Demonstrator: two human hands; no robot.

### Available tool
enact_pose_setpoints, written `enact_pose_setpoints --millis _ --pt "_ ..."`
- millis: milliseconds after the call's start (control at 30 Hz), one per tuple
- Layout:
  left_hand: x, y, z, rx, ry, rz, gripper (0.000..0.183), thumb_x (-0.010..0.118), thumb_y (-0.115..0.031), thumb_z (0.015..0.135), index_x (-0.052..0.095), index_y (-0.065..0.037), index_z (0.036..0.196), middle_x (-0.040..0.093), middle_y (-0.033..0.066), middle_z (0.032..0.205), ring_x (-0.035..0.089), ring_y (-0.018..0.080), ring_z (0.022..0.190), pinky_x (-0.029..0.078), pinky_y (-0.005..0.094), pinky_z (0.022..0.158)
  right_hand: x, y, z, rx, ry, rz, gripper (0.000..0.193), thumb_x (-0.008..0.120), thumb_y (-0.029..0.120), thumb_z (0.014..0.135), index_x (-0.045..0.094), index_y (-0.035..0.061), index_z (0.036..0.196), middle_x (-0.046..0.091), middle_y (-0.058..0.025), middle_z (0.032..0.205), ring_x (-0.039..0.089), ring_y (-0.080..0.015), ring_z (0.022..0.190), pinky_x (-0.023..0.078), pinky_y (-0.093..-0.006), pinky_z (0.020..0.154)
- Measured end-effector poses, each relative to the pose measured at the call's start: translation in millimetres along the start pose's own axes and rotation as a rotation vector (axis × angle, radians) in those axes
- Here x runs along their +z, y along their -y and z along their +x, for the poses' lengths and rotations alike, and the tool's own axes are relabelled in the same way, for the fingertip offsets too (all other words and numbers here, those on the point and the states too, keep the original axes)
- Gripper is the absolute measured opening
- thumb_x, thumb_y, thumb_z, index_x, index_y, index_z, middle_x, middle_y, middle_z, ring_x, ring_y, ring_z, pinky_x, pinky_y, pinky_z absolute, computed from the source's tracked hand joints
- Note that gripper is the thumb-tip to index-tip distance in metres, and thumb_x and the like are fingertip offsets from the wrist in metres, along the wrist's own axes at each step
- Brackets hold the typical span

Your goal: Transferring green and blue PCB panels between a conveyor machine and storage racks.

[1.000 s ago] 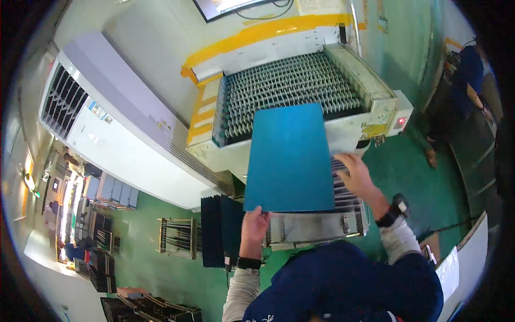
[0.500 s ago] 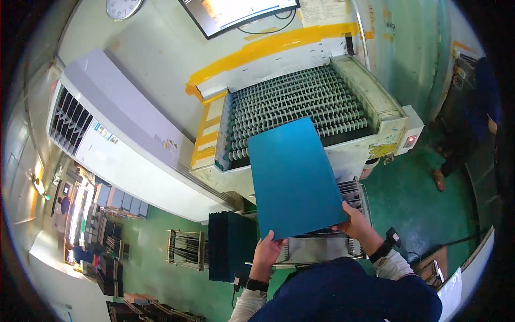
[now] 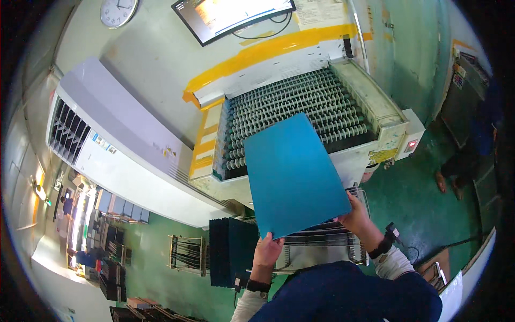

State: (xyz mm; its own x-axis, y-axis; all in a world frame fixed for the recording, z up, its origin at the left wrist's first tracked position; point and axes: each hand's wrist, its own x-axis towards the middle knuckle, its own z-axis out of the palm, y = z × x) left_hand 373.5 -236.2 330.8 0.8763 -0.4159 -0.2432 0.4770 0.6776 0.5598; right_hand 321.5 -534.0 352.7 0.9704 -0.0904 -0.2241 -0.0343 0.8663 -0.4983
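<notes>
A flat blue rectangular panel (image 3: 294,177) is held up in front of me, its far end over the near edge of a roller conveyor (image 3: 292,102). My left hand (image 3: 266,249) pinches the panel's near left corner, thumb on top. At the near right corner, my right hand (image 3: 354,213) grips the edge with the fingers mostly hidden beneath. Under the panel, close to my body, stands a wire rack (image 3: 362,201), partly covered by it. Left of my left hand stands a stack of dark upright panels (image 3: 228,252).
A tall white air conditioner (image 3: 145,161) leans across the left side of the view. A slotted rack (image 3: 188,255) stands on the green floor. At the conveyor's right end is a box with a red-lit switch (image 3: 412,145). Another person (image 3: 472,155) is at the far right.
The panel has tilted slightly and its far end has shifted a little left. Both hands keep their hold. The person at the far right has moved their feet.
</notes>
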Motion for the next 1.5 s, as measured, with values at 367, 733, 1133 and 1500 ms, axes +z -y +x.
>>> enact_pose_setpoints --millis 367,733,1133,1500 --pt "19.4 -18.3 30.2 -0.098 -0.089 0.163 0.021 0.055 -0.012 0.090 0.052 -0.009 0.110 0.060 0.0074 0.104 0.059 0.0226 0.091 0.051 0.0380 0.072 -58.1 21.7 40.1 -0.366 -0.256 -0.432 0.025 0.048 0.025 0.091 0.060 0.0030 0.098 0.064 -0.0048 0.088 0.061 -0.0152 0.074 0.049 -0.0294 0.062" --pt "-20.9 -103.7 132.1 0.008 -0.170 0.292 0.023 0.055 -0.017 0.090 0.050 -0.008 0.110 0.057 0.0076 0.102 0.058 0.0232 0.090 0.051 0.0363 0.075 -53.0 145.0 86.3 -0.407 -0.313 -0.520 0.028 0.051 0.029 0.091 0.058 0.0011 0.090 0.058 -0.0049 0.068 0.055 -0.0143 0.055 0.043 -0.0289 0.049" --pt "29.8 -91.0 190.3 0.753 -0.345 2.057 0.056 0.067 -0.037 0.076 0.052 -0.011 0.124 0.050 0.0164 0.126 0.044 0.0373 0.115 0.033 0.0482 0.097 -9.2 132.4 122.4 -0.869 -0.594 -2.009 0.050 0.068 0.021 0.075 0.051 0.0081 0.121 0.041 -0.0168 0.132 0.039 -0.0334 0.120 0.031 -0.0480 0.098" --pt "68.8 -55.6 253.3 0.590 -0.260 2.253 0.056 0.054 -0.048 0.083 0.047 -0.021 0.131 0.032 0.0131 0.142 0.024 0.0412 0.130 0.019 0.0543 0.104 -9.9 119.9 196.1 -0.769 -0.392 -2.123 0.051 0.060 0.034 0.081 0.049 0.0102 0.125 0.037 -0.0175 0.137 0.030 -0.0353 0.129 0.021 -0.0519 0.106"
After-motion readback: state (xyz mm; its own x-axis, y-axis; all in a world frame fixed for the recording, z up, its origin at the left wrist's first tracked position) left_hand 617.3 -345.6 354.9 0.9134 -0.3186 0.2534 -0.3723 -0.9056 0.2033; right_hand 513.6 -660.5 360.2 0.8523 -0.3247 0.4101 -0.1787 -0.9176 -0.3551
